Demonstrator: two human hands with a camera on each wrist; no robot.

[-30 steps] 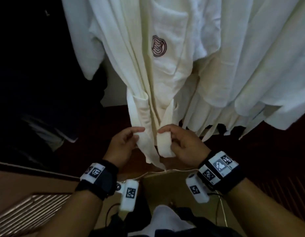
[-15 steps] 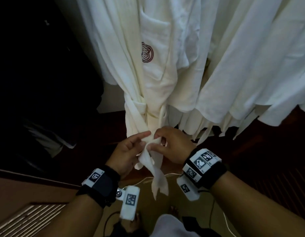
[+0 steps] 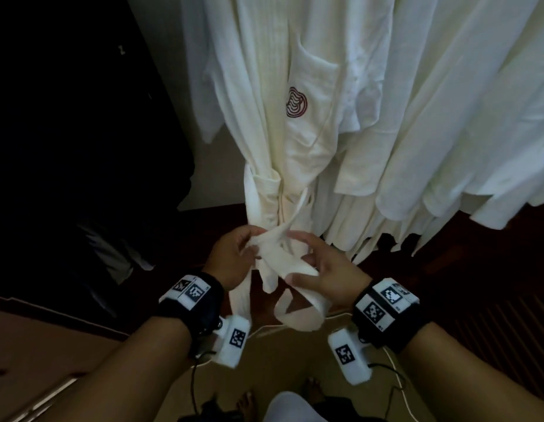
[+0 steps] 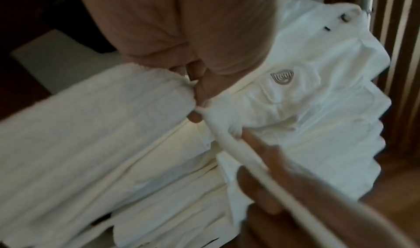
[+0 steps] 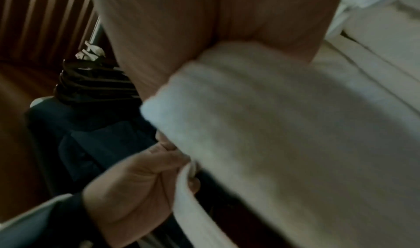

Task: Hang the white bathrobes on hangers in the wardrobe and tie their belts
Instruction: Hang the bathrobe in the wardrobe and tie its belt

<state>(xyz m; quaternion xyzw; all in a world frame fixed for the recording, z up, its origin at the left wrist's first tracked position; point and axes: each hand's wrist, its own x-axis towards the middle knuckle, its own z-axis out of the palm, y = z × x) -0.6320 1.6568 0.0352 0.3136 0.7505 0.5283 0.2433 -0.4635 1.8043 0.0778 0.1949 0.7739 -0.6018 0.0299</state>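
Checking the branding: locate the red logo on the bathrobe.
Head view, centre: the red logo sits on the bathrobe chest pocket, above the belt both hands hold.

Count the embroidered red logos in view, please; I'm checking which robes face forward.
1. The red logo sits on the chest pocket of the bathrobe whose belt is being tied, left of the other hanging robes. Their folds may hide more.

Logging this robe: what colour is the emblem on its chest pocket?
Dark red, concentric wavy lines: emblem on the bathrobe, clearest in the head view.
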